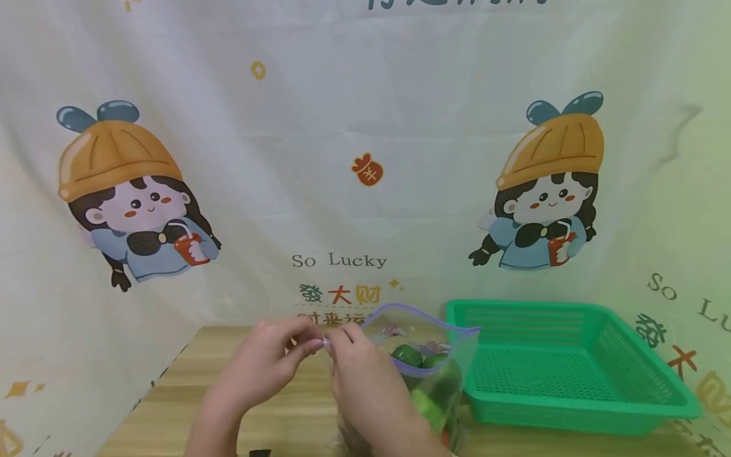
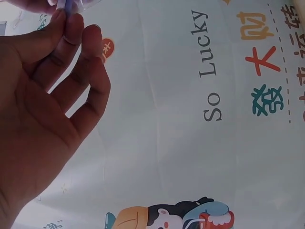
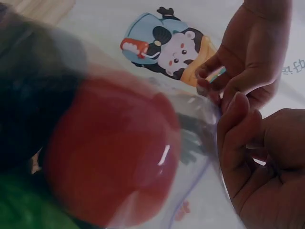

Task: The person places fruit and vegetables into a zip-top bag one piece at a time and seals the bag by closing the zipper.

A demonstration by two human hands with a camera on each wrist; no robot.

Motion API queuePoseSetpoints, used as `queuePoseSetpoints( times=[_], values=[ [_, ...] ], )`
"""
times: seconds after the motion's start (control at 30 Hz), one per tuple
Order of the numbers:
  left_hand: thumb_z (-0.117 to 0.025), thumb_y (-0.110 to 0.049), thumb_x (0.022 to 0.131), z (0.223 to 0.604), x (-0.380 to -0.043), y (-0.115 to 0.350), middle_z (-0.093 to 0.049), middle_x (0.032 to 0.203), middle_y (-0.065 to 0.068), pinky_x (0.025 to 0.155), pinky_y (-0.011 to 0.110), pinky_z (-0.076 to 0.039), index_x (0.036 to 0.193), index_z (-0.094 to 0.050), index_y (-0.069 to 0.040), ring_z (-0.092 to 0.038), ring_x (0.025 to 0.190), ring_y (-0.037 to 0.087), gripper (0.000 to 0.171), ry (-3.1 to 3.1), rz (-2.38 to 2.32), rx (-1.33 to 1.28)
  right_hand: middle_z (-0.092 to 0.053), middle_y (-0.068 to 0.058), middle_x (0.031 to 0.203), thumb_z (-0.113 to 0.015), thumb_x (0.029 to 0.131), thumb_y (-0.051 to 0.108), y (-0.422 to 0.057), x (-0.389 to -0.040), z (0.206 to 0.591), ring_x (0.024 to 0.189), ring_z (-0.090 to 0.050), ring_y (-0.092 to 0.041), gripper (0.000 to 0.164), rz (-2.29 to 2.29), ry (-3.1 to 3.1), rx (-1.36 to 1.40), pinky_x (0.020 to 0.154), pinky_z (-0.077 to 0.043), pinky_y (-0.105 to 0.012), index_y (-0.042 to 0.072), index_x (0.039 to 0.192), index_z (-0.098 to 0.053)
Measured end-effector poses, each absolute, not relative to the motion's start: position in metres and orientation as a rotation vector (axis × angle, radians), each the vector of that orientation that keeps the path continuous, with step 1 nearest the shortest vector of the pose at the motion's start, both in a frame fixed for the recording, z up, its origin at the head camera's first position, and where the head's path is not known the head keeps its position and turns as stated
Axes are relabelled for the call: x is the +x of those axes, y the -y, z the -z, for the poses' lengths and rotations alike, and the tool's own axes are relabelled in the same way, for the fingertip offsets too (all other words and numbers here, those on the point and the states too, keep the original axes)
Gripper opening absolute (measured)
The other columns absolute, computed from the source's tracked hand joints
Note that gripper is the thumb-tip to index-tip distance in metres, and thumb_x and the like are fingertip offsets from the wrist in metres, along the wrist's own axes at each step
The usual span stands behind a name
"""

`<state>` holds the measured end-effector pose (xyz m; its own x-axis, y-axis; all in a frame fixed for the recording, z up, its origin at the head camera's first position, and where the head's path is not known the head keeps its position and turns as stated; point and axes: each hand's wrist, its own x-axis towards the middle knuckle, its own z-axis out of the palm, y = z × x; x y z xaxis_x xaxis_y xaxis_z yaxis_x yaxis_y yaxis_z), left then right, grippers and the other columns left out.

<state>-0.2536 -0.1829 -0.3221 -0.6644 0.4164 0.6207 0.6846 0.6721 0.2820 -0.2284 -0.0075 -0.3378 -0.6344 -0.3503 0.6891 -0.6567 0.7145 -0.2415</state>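
A clear zip bag (image 1: 465, 358) with a purple seal strip stands upright on the table, its mouth gaping toward the right. Through the plastic show dark green round items (image 1: 407, 355), a light green piece (image 1: 427, 409) and a large glossy red round item (image 3: 114, 152). At the bag's left corner my left hand (image 1: 257, 368) pinches the purple strip (image 2: 69, 6) between thumb and forefinger. My right hand (image 1: 368, 384) pinches the same edge right beside it, fingertips almost touching the left ones. The right hand and forearm hide part of the bag.
To the right of the bag stands a green plastic basket (image 1: 571, 416) with mesh sides, close against it. The wooden table (image 1: 188, 393) extends to the left. A printed cloth (image 1: 308, 158) hangs behind. A small black object (image 1: 259, 453) shows at the bottom edge.
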Motion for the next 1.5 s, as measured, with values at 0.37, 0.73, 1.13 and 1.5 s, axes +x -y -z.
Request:
queuePoseSetpoints(
  times=[0.37,0.73,1.13,1.5],
  values=[
    [-0.069,-0.016,0.089,0.322,-0.249,0.177,-0.055,0.074,-0.022,0.054,0.021,-0.047,0.082,-0.061,-0.028,-0.049,0.062,0.001,0.016,2.408,0.519,-0.839,-0.059,0.004,0.091,-0.062,0.089,0.006,-0.001,-0.233,0.337,0.08,-0.06,-0.009,0.008,-0.689,2.353,0.795,0.071,-0.055,-0.02,0.011,0.096,-0.064],
    [-0.068,-0.019,0.091,0.322,-0.247,0.187,-0.053,0.072,-0.022,0.054,0.022,-0.045,0.084,-0.059,-0.031,-0.047,0.06,0.001,0.016,2.472,0.48,-0.809,-0.066,0.006,0.095,-0.066,0.089,0.014,-0.032,-0.231,0.332,0.086,-0.063,-0.016,0.008,-0.657,2.516,0.659,0.08,-0.056,-0.035,0.014,0.096,-0.068],
    [-0.066,-0.018,0.092,0.324,-0.251,0.194,-0.055,0.071,-0.02,0.057,0.025,-0.049,0.083,-0.058,-0.03,-0.05,0.061,0.002,0.016,2.556,0.55,-0.768,-0.068,0.007,0.091,-0.07,0.086,0.01,-0.091,-0.233,0.33,0.083,-0.063,-0.013,0.008,-0.521,2.501,0.595,0.074,-0.057,-0.033,0.015,0.092,-0.069],
    [-0.065,-0.016,0.093,0.323,-0.252,0.199,-0.053,0.068,-0.015,0.055,0.024,-0.047,0.082,-0.056,-0.03,-0.048,0.059,0.004,0.019,2.611,0.602,-0.769,-0.067,0.006,0.091,-0.066,0.092,0.014,-0.15,-0.237,0.32,0.056,-0.055,-0.006,0.008,-0.636,2.678,0.444,0.061,-0.05,-0.031,0.018,0.097,-0.07]
  ],
)
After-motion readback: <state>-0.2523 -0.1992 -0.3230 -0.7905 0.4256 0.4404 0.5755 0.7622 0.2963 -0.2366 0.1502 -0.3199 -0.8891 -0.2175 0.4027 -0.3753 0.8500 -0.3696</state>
